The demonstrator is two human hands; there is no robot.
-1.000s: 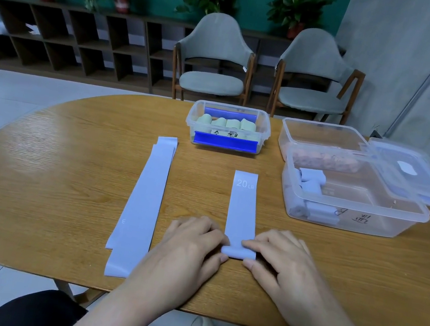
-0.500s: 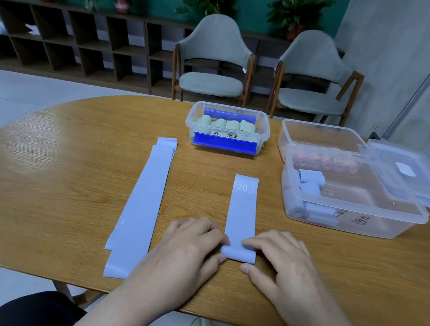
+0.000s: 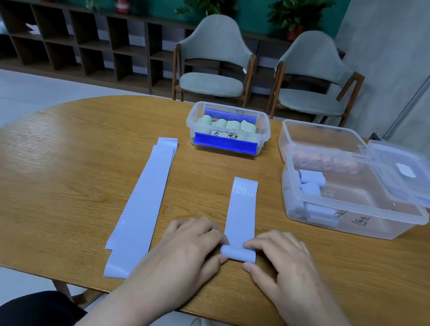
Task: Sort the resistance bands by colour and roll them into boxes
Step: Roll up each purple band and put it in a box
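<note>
Rolled a little further since the earlier frame, the band (image 3: 242,214) is gripped at its coil by left hand (image 3: 193,246) and right hand (image 3: 281,262).
Blue rolls are seen stored in the box (image 3: 352,208); flat bands (image 3: 143,202) are left unrolled.

A light blue band (image 3: 242,211) marked "20 LB" lies flat, its near end rolled up. Two more blue bands (image 3: 143,202) lie flat to its left. The near box (image 3: 352,208) holds blue rolls, the far small box (image 3: 227,128) holds green rolls.
</note>
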